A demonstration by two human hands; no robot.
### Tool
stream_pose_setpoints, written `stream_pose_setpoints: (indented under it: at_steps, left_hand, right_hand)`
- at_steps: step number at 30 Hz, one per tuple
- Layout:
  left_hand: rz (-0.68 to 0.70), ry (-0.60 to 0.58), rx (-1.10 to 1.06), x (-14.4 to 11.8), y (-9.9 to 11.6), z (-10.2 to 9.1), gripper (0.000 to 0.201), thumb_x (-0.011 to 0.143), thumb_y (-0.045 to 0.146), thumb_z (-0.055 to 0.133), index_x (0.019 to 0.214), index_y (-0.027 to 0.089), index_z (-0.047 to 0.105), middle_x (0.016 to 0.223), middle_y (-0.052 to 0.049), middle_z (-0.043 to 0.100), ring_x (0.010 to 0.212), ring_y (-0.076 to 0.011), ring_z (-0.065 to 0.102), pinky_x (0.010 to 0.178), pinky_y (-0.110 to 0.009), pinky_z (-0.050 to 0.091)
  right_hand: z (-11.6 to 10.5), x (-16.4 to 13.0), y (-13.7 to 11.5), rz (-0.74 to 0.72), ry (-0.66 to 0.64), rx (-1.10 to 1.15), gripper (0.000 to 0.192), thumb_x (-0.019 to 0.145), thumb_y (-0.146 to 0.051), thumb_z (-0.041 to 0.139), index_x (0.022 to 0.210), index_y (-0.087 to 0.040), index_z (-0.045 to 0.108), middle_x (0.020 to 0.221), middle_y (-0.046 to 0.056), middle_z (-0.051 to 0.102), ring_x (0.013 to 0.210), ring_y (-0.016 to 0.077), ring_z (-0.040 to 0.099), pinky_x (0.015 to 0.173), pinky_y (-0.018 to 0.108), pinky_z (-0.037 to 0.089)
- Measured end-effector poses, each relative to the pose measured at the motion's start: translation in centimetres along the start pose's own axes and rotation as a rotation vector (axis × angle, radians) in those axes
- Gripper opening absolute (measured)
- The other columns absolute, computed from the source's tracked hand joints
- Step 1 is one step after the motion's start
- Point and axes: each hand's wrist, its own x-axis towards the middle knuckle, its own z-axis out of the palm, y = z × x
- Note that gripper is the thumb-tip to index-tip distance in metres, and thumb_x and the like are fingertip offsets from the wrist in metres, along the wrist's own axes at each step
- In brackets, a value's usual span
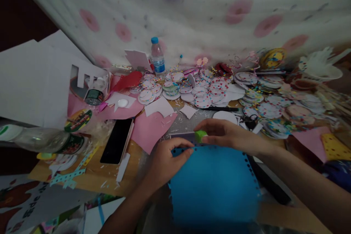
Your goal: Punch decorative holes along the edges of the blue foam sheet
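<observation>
One green piece in right hand, left hand pinching blue sheet

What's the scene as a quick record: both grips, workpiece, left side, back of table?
left grip: left hand, thumb and index finger pinching the top edge of the blue sheet
right grip: right hand, holding a small green object just above that edge; exact type unclear
workpiece: blue sheet, dark spots along its top and right edges, near end blurred
left side: phone, dark screen up; clear bottle on its side
back: upright blue-capped bottle beside piles of decorated discs
</observation>
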Motion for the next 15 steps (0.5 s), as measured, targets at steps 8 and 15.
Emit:
stream_pose_setpoints:
  at_steps: [8, 15]
  left_hand:
    - [-0.004, 0.011, -0.026, 0.01, 0.34, 0.04, 0.012, 0.078, 0.021, 0.065, 0.085, 0.018, 0.074, 0.086, -0.003, 0.075, 0.086, -0.0186, 0.068, 0.078, -0.026, 0.049]
    - [-0.010, -0.012, -0.025, -0.14, 0.40, -0.25, 0.012, 0.079, 0.021, 0.063, 0.085, 0.019, 0.074, 0.086, -0.002, 0.075, 0.087, -0.0190, 0.068, 0.078, -0.027, 0.049]
  right_hand:
    - [-0.31, 0.05, -0.88, 0.054, -0.164, -0.090, 0.041, 0.078, -0.049, 0.067, 0.102, -0.017, 0.057, 0.088, 0.004, 0.065, 0.074, 0.0150, 0.057, 0.061, 0.027, 0.040]
    - [-0.02, 0.06, -0.86, -0.008, -0.078, -0.195, 0.038, 0.080, -0.048, 0.064, 0.104, -0.018, 0.057, 0.080, 0.001, 0.061, 0.068, 0.0138, 0.053, 0.058, 0.026, 0.037]
